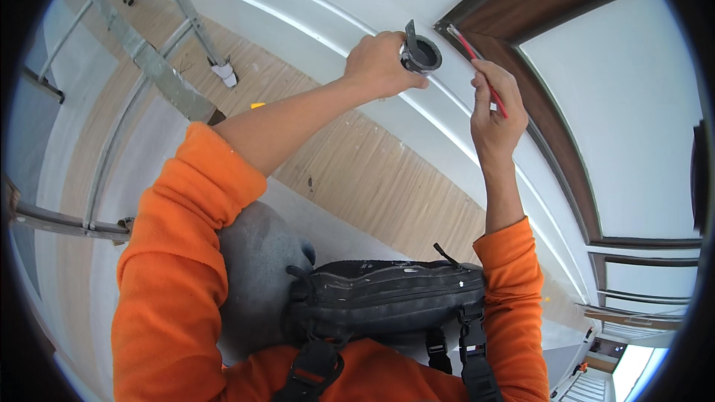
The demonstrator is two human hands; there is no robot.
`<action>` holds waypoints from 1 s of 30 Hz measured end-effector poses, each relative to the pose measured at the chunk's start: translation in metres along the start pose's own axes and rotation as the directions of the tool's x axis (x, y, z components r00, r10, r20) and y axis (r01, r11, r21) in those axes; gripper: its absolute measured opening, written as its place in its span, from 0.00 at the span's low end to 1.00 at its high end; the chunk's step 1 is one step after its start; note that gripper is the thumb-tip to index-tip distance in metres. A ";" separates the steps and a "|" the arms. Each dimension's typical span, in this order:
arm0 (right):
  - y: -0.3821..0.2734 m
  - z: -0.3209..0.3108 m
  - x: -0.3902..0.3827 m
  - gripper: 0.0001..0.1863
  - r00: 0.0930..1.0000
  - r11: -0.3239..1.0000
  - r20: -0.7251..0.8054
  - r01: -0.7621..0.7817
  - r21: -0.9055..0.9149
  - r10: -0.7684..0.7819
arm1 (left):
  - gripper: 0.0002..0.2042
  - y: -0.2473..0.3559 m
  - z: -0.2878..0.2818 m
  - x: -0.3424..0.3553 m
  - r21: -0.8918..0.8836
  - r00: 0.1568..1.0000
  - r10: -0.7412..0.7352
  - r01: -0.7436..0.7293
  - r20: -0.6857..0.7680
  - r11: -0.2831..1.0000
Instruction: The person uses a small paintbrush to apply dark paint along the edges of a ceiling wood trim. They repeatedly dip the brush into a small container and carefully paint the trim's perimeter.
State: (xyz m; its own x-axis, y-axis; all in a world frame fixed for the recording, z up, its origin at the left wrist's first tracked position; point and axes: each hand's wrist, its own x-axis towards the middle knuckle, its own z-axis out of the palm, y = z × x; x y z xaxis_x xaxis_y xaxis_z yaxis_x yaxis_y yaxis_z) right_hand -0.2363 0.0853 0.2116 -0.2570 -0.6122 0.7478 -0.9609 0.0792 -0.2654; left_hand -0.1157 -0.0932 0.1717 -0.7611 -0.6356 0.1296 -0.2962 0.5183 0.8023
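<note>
My left hand [376, 65] is closed around a small round cup [430, 68] with a dark inside, held out in front of the white wall. A flat dark strip [410, 33] sticks up from its rim. In my right hand [499, 112] is a thin paintbrush with a red handle [467, 46], pinched between the fingers. The brush's pale tip lies at the corner of a dark brown wooden frame [551, 4] on the wall. Whether the tip touches the wood I cannot tell. Cup and brush are a short distance apart.
A paint-spattered metal stepladder or trestle [141, 52] stands to the left. Below is a wood-look floor [357, 171] with pale specks. A black bag [387, 290] is strapped across my front. White mouldings [454, 130] run along the wall, with white panels [618, 104] at right.
</note>
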 end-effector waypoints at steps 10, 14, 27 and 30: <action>-0.002 -0.005 0.000 0.09 1.000 0.999 0.004 -0.021 0.041 0.021 | 0.38 0.001 0.002 -0.002 0.030 0.999 -0.022 0.023 -0.034 0.999; -0.004 -0.010 -0.002 0.11 1.000 0.999 0.006 0.000 -0.037 0.000 | 0.41 -0.001 -0.001 -0.002 0.019 1.000 -0.027 0.027 -0.009 0.999; -0.016 -0.007 0.006 0.14 0.995 0.989 0.062 0.089 -0.119 -0.082 | 0.38 -0.008 0.008 -0.002 0.023 1.000 0.002 -0.002 0.005 1.000; -0.024 0.001 0.009 0.14 0.983 0.982 0.148 0.125 -0.143 -0.104 | 0.38 -0.011 0.005 -0.002 0.028 1.000 -0.004 0.004 0.005 1.000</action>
State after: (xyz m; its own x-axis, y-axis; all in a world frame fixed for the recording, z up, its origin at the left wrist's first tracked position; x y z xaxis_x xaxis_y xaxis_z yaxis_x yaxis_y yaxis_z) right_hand -0.2150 0.0770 0.2235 -0.1377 -0.7270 0.6726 -0.9903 0.1133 -0.0803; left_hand -0.1140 -0.0943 0.1596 -0.7630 -0.6345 0.1234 -0.3153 0.5320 0.7859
